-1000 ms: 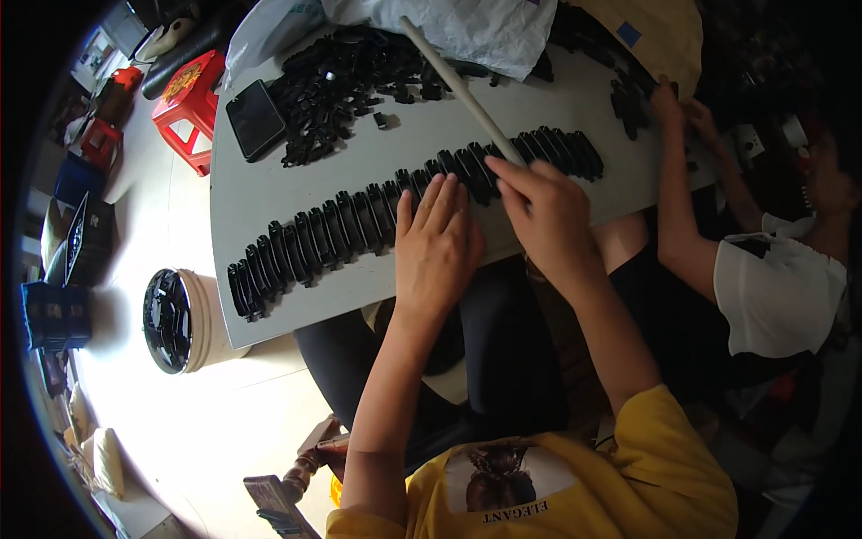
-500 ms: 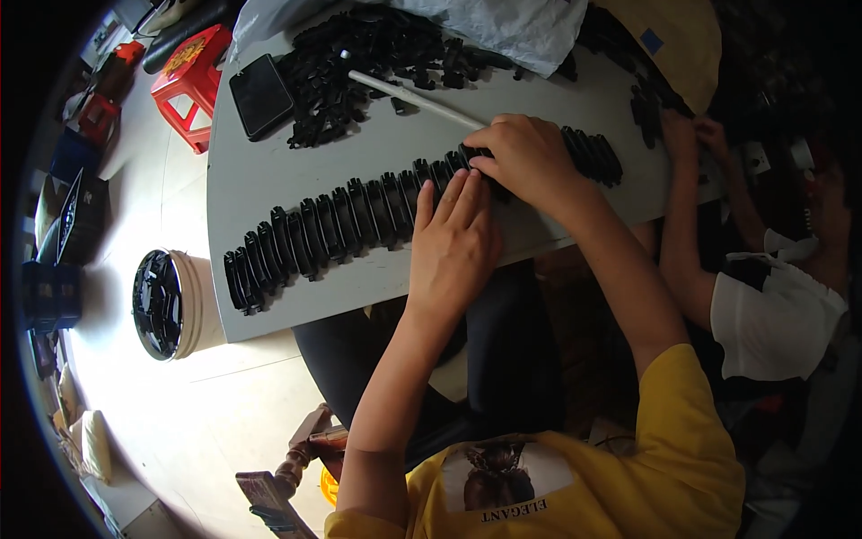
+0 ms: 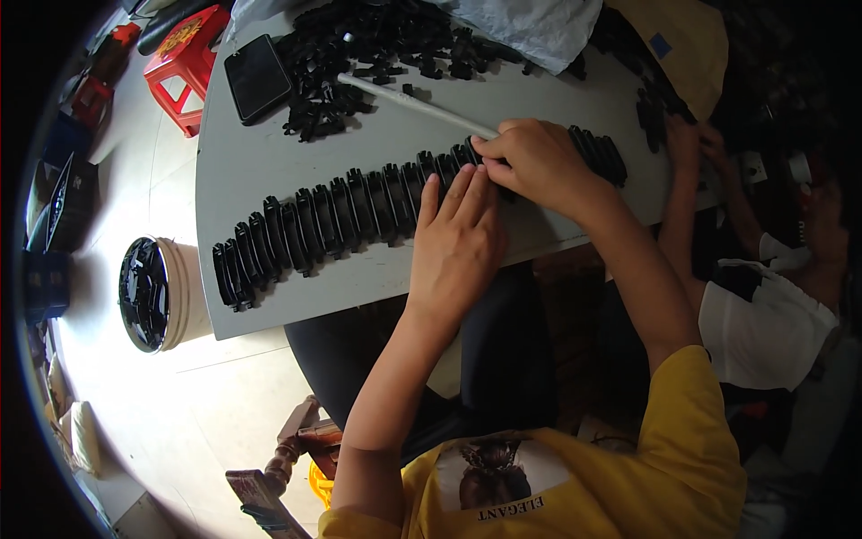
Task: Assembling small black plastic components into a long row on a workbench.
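A long row of curved black plastic pieces (image 3: 341,209) stands side by side on the grey table, running up from near left to far right. My left hand (image 3: 460,238) lies over the middle of that row, its fingers stretched out and the fingertips on the pieces. Close beside it, my right hand (image 3: 539,166) is closed around the end of a slim whitish rod (image 3: 413,104), which points up and left toward a loose heap. The thumb and forefinger of the right hand are at the row, just past the left fingertips. Both hands hide the pieces under them.
A heap of small black parts (image 3: 386,40) spreads across the far table, beside a black phone (image 3: 257,79) and a translucent plastic bag (image 3: 530,27). Left of the table stand a bucket (image 3: 184,292) of black parts and a red stool (image 3: 186,63). At right, another person's hands (image 3: 684,139) handle black parts.
The view has shifted a little, moving the table up and left. Against the heap, the rod's far end has come slightly nearer to me. My left hand still rests on the row.
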Demonstrator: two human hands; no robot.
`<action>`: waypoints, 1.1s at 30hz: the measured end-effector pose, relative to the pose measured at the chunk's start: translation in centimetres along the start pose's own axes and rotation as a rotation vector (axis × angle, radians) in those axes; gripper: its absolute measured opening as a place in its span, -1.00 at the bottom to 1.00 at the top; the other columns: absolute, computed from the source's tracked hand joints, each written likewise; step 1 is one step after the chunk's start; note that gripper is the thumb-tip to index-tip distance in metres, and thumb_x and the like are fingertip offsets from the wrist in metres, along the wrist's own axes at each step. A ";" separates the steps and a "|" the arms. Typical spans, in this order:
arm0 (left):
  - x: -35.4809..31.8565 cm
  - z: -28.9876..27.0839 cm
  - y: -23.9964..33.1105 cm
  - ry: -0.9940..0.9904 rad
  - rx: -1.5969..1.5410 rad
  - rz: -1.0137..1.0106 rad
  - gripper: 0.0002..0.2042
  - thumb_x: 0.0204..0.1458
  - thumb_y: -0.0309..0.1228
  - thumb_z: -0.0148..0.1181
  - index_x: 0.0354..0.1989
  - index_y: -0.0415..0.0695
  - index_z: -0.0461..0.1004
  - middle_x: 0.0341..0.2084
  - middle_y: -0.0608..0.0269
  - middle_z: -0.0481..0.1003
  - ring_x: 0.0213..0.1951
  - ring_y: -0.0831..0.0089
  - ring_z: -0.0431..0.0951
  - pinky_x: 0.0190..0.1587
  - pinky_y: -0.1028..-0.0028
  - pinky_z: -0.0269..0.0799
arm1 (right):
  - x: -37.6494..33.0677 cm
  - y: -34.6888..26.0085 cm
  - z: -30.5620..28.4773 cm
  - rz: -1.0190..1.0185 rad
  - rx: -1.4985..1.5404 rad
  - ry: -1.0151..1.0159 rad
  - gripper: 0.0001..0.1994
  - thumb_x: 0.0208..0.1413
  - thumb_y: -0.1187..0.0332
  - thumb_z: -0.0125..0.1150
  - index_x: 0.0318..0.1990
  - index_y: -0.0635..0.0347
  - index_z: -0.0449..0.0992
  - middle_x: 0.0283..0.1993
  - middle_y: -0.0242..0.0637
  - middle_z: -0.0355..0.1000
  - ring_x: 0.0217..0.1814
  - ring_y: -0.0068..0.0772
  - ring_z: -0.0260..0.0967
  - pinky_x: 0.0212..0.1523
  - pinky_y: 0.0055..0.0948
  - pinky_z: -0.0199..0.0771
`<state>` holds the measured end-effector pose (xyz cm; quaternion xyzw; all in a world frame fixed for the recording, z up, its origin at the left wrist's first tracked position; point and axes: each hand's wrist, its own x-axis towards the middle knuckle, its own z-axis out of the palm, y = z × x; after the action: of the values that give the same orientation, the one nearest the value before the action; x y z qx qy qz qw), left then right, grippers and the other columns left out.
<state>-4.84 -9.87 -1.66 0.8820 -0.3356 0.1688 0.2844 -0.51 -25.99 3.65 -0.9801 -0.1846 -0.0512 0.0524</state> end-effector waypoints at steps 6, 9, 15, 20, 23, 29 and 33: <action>0.1 0.2 0.2 0.027 0.001 0.020 -0.56 -0.09 -0.45 0.15 0.04 -0.28 0.40 0.10 0.11 0.36 0.21 0.28 0.29 0.26 0.12 0.10 | -3.1 -0.4 0.9 0.050 0.231 0.269 -0.71 0.02 0.50 0.15 -0.07 0.03 0.58 -0.50 -0.22 0.37 -0.47 -0.26 0.34 -0.44 -0.36 0.33; -0.5 -0.1 -0.1 0.078 -0.021 0.004 -0.59 -0.09 -0.46 0.16 0.01 -0.29 0.42 0.07 0.10 0.38 0.19 0.27 0.32 0.24 0.12 0.14 | -6.1 -3.2 -0.3 0.170 0.350 0.297 -0.50 0.04 0.68 -0.02 0.17 0.10 0.39 -0.31 -0.10 0.47 -0.41 -0.40 0.43 -0.39 -0.52 0.34; -0.3 0.1 0.2 0.139 -0.018 0.001 -0.68 -0.08 -0.49 0.15 -0.09 -0.27 0.49 -0.01 0.12 0.45 0.12 0.27 0.40 0.21 0.13 0.19 | -9.5 -6.8 -1.3 0.266 0.261 0.556 -0.43 0.06 0.59 0.03 0.29 0.14 0.21 -0.46 -0.17 0.39 -0.48 -0.25 0.42 -0.44 -0.34 0.43; -0.3 0.4 0.0 0.141 -0.015 0.013 -0.69 -0.08 -0.49 0.15 -0.10 -0.26 0.49 -0.03 0.12 0.47 0.11 0.28 0.41 0.21 0.15 0.19 | -10.5 -7.9 0.7 0.480 0.089 0.104 -0.48 0.07 0.61 0.00 0.25 0.17 0.27 -0.35 -0.08 0.46 -0.37 -0.25 0.47 -0.32 -0.29 0.45; -0.1 0.0 0.2 0.131 -0.008 0.016 -0.70 -0.07 -0.50 0.14 -0.11 -0.26 0.50 -0.03 0.12 0.47 0.11 0.28 0.41 0.21 0.16 0.19 | -10.6 -7.5 -0.7 0.425 0.200 0.305 -0.48 0.09 0.62 0.00 0.26 0.17 0.25 -0.39 -0.08 0.43 -0.44 -0.31 0.42 -0.37 -0.39 0.42; -0.7 -0.4 -0.3 0.225 -0.038 0.040 -0.70 -0.12 -0.53 0.17 -0.13 -0.21 0.52 -0.05 0.16 0.49 0.08 0.30 0.44 0.20 0.17 0.20 | -11.5 -8.2 -1.3 0.384 0.326 0.405 -0.50 0.13 0.61 -0.02 0.26 0.16 0.26 -0.40 -0.17 0.43 -0.49 -0.44 0.35 -0.39 -0.46 0.37; -1.8 -1.5 -0.8 0.253 -0.003 0.057 -0.69 -0.15 -0.47 0.17 -0.16 -0.23 0.52 -0.08 0.14 0.49 0.06 0.26 0.45 0.18 0.16 0.20 | -12.5 -8.5 -0.5 0.386 0.473 0.359 -0.51 0.13 0.61 -0.02 0.26 0.18 0.26 -0.43 -0.22 0.42 -0.51 -0.49 0.31 -0.40 -0.48 0.34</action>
<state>-5.80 -7.58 -1.69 0.8434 -0.3222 0.2864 0.3208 -15.26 -22.65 3.34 -0.9329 0.0093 -0.1679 0.3184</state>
